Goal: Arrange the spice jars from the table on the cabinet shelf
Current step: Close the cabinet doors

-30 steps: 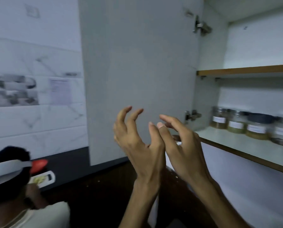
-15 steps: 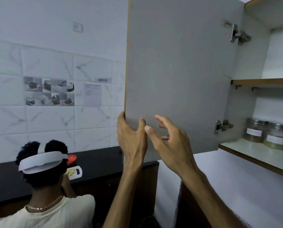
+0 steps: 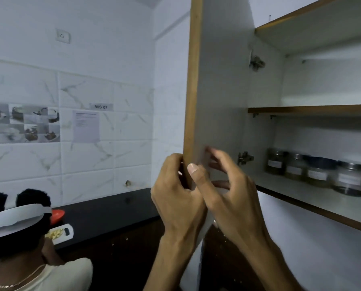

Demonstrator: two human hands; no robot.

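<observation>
Nearest the camera, both hands meet at the lower free edge of the open cabinet door (image 3: 217, 101). The left hand (image 3: 176, 198) has its grip curled round the wooden edge band, fingers on the outer face and thumb toward the inner side, so it holds the door itself. The right hand (image 3: 228, 192) sits just beside it on the inner face; its thumb lies against the edge and its blurred fingers are spread and half bent near the panel, holding nothing that can be made out.

Beyond the door, the lower cabinet shelf (image 3: 314, 198) carries a row of labelled spice jars (image 3: 314, 171) standing upright and close together toward the back wall. The upper shelf (image 3: 314, 110) shows nothing on the part in view. No jar is in either hand, and the table is out of sight.

Judging from this, the placing step looks finished and the door is being handled, probably to swing it shut. That would call for the left hand to guide the edge toward the cabinet while the right hand clears the closing gap, so no finger is caught at the frame.

Farther left, another person (image 3: 28, 248) bends over the black surface (image 3: 104, 211), where a small white tray (image 3: 60, 234) of cut food lies.
</observation>
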